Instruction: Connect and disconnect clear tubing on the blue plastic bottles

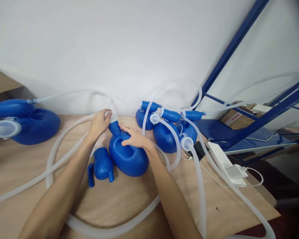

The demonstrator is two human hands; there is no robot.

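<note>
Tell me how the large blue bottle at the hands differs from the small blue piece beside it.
Size: the large blue bottle is clearly bigger than the small blue piece.
Shape: the bottle has a hollow in its rounded body; the small piece has a handle-like arm at its side.
Contact: the right hand rests on the bottle; neither hand touches the small piece.
Shared: both are blue and on the tabletop.

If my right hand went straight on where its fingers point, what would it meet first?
The bottle neck, which the right hand already seems to touch; beyond it, perhaps the left hand, though depth is unclear.
</note>
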